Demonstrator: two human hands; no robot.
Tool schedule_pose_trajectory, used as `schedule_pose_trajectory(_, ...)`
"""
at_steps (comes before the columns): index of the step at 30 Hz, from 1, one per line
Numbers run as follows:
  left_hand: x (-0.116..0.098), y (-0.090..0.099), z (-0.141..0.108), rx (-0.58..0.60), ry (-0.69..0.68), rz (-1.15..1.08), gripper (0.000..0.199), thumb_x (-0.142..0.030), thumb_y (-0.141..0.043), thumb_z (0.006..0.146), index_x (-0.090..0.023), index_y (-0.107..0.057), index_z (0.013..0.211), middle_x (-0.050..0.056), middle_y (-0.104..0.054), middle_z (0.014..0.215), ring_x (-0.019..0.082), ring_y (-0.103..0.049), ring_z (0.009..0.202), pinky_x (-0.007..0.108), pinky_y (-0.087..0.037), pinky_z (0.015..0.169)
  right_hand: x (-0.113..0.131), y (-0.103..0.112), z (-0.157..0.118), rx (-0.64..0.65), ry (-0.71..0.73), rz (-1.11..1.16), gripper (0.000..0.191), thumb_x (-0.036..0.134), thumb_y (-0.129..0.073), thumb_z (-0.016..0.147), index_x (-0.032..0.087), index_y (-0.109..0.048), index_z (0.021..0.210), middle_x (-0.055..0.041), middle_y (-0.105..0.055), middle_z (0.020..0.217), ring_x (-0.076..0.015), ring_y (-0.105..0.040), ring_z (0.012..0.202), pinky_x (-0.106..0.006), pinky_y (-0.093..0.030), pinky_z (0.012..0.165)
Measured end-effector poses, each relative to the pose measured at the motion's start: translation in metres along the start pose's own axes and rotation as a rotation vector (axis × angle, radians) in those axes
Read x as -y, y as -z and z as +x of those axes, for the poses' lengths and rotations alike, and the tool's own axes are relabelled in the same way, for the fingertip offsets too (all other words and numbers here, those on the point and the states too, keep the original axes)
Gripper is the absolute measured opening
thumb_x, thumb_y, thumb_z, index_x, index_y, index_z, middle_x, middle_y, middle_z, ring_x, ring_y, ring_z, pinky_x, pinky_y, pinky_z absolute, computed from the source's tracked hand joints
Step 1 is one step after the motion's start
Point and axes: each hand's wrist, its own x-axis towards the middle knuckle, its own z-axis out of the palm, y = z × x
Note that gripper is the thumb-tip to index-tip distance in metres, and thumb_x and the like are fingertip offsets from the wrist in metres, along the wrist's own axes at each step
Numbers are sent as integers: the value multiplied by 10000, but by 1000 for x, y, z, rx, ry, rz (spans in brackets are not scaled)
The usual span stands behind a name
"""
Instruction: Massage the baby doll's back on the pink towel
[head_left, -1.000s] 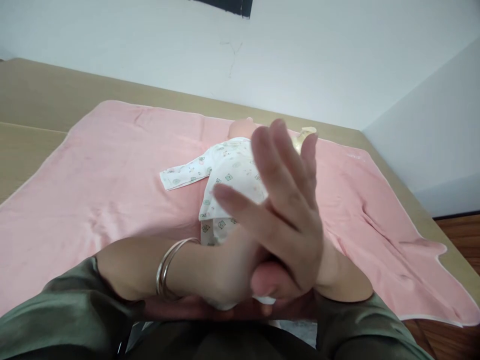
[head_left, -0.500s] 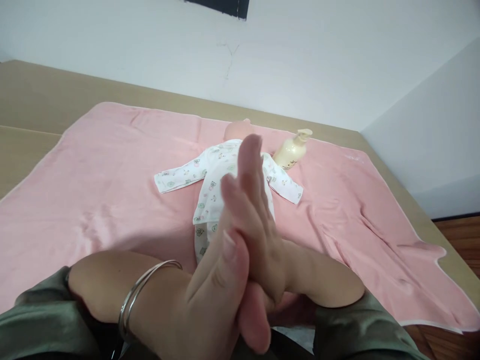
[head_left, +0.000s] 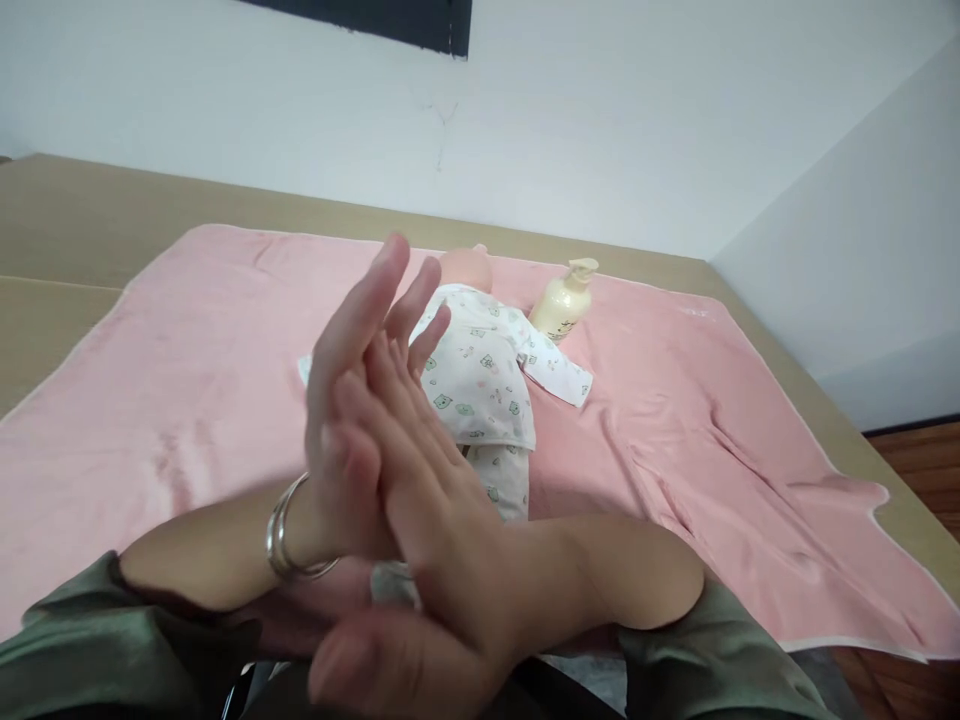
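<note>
My left hand [head_left: 341, 410], with silver bangles [head_left: 279, 530] at its wrist, has its fingers stretched up and away from me. Against its palm lies the palm of my right hand [head_left: 457, 540], fingers extended and thumb out toward me. I see no object between them. Just beyond, a doll [head_left: 466, 270] lies on a pink blanket [head_left: 660, 400]. It wears a white top [head_left: 480, 365] and trousers [head_left: 499, 482] with small printed animals. One of its sleeves is mostly hidden behind my left hand. A cream pump bottle [head_left: 564, 302] is beside the doll's shoulder.
The blanket covers much of a light wooden surface [head_left: 90, 215]. A white wall [head_left: 585, 120] rises behind it, with another wall at the right. A dark panel [head_left: 405, 22] shows at the top. Brown wooden flooring [head_left: 922, 480] appears at the lower right.
My palms have slid along each other: the left hand has moved up and left, the right hand down toward me. The view has shifted slightly. The doll and bottle stay in place.
</note>
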Motion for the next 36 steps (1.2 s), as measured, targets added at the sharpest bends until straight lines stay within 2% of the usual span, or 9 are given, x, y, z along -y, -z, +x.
schedule_pose_trajectory(4, 31, -5, 31, -95, -104, 14, 430, -590, -371, 1072, -354, -639, 1311, -43, -589, 1529, 242, -496, 1500, 483, -456, 1264, -2, 33, 27, -70, -16, 192, 581, 510, -471, 1028, 271, -430, 1557, -39, -504, 1634, -211, -523, 1488, -433, -436, 1276)
schedule_pose_trajectory(7, 60, -4, 58, -250, 127, 52, 470, -468, -279, 1097, -251, -694, 1056, 71, -753, 1173, 199, -674, 1263, 357, -609, 1040, -38, 34, 53, -211, -104, 73, 471, 474, -398, 1048, 255, -585, 1421, -16, -681, 1447, -181, -637, 1361, -338, -543, 1169)
schedule_pose_trajectory(10, 97, 5, 86, -400, 324, 213, 498, -425, -264, 1087, -224, -599, 778, 99, -682, 805, 244, -723, 891, 425, -617, 883, -90, 27, 73, -222, -169, -131, 472, 330, -311, 1028, 250, -617, 1378, 62, -738, 1328, -124, -651, 1308, -247, -516, 1151)
schedule_pose_trajectory(13, 135, 18, 102, -244, 422, 577, 276, -159, -450, 972, -221, -561, 726, 65, -702, 873, 228, -684, 933, 409, -570, 968, -127, 19, 79, -144, -386, -380, 555, 145, -327, 958, 209, -581, 1447, -38, -741, 1348, -201, -683, 1254, -385, -545, 1132)
schedule_pose_trajectory(16, 162, 30, 99, -141, 425, 646, 234, -110, -483, 919, -200, -619, 752, 78, -733, 939, 245, -675, 1009, 435, -516, 1064, -142, 18, 76, 14, -402, -584, 626, 52, -359, 903, 101, -529, 1503, -154, -644, 1486, -270, -555, 1438, -466, -404, 1251)
schedule_pose_trajectory(23, 176, 39, 81, 25, 222, 834, 349, -217, -374, 972, -198, -722, 982, 93, -789, 1093, 244, -691, 1097, 458, -338, 1260, -170, 51, 65, 229, -332, -512, 564, 264, -422, 1007, 190, -495, 1561, -75, -502, 1635, -242, -304, 1615, -540, -116, 1358)
schedule_pose_trajectory(28, 180, 39, 82, 36, 223, 887, 415, -259, -381, 955, -163, -727, 1164, 117, -768, 1253, 277, -663, 1216, 474, -338, 1269, -188, 68, 59, 136, -475, -549, 571, 458, -410, 1043, 236, -495, 1562, -72, -338, 1727, -298, -229, 1638, -605, -138, 1330)
schedule_pose_trajectory(33, 184, 40, 80, 14, 219, 921, 421, -252, -384, 938, -162, -732, 1158, 114, -770, 1253, 271, -661, 1213, 465, -327, 1281, -155, 29, 54, -43, -841, -852, 715, 478, -346, 1053, 66, -325, 1637, -273, -312, 1698, -467, -268, 1593, -715, -222, 1258)
schedule_pose_trajectory(36, 186, 43, 79, 12, 216, 935, 409, -246, -384, 938, -173, -731, 1141, 107, -778, 1223, 261, -672, 1175, 459, -369, 1252, -132, 1, 53, 29, -725, -946, 653, 362, -393, 1037, 121, -339, 1642, -224, -272, 1729, -476, -216, 1608, -730, -221, 1259)
